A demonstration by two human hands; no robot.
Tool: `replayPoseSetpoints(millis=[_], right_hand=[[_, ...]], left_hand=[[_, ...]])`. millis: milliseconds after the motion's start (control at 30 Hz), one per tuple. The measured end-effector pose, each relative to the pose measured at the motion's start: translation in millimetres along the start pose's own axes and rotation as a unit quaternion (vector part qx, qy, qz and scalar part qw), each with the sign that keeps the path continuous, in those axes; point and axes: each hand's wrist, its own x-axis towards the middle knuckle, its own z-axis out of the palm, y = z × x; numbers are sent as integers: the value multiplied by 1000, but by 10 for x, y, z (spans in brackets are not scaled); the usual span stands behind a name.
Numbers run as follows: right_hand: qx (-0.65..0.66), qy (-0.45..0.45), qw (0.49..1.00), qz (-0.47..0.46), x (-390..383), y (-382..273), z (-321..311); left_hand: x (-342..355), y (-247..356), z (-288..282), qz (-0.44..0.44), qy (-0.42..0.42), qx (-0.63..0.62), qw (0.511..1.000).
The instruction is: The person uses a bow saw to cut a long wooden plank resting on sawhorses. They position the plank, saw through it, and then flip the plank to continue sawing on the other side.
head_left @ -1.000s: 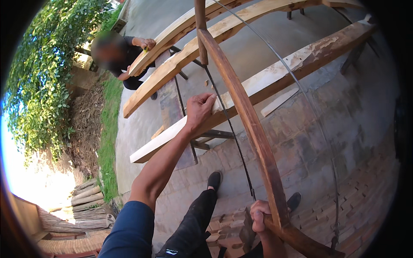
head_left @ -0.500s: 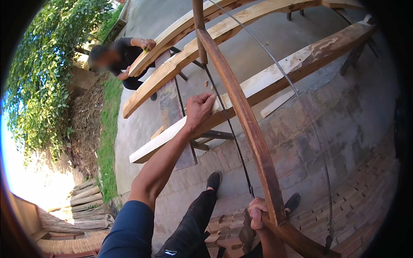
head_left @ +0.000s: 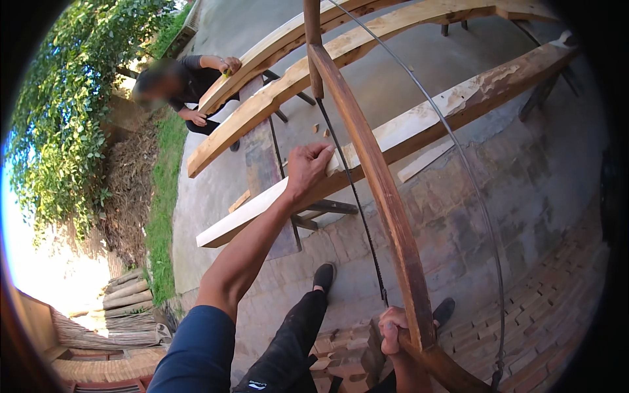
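My left hand (head_left: 308,171) presses on a squared wooden beam (head_left: 255,206), its fingers curled over the top and the thumb beside a saw blade. My right hand (head_left: 393,326) is closed round the near end of a large wooden frame saw (head_left: 380,173), below the beam. The saw's dark toothed blade (head_left: 359,208) crosses the beam just right of my left hand. On the frame's other side runs a long tension wire (head_left: 462,150). How deep the blade sits in the wood I cannot tell.
Two curved beams (head_left: 288,82) lie beyond, propped on trestles. At the far left a co-worker (head_left: 190,85) crouches, both hands at the farthest beam. A wood offcut (head_left: 426,162) and small chips lie on the floor. Stacked bricks (head_left: 350,357) are near my feet, logs (head_left: 128,295) at lower left.
The saw's far end has shifted slightly right, while my right hand keeps its grip. My left hand stays on the beam. The co-worker's lower hand has moved a little right.
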Motion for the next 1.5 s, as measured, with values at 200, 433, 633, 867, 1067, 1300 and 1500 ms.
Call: replayPoseSetpoints(millis=[200, 433, 633, 867, 1067, 1300, 1500], right_hand=[[-14, -16, 999, -27, -435, -334, -182], [60, 21, 998, -23, 139, -164, 148], [20, -15, 1000, -10, -269, -514, -52], [3, 16, 1000, -2, -41, -193, 87], [-72, -32, 997, -16, -288, -708, -82], [7, 21, 1000, -5, -38, -79, 33], [22, 11, 999, -45, -532, -144, -117]], left_hand=[[-46, 31, -52, -19, -2, 13, 1000], [-51, 137, 5, 0, 1, 17, 1000], [-59, 153, -46, -40, -3, 10, 999], [-9, 141, 10, -24, 12, -8, 1000], [-59, 17, -54, 13, 34, 38, 999], [14, 48, 56, -3, 13, 2, 1000], [-26, 57, 14, -4, 15, -4, 1000]])
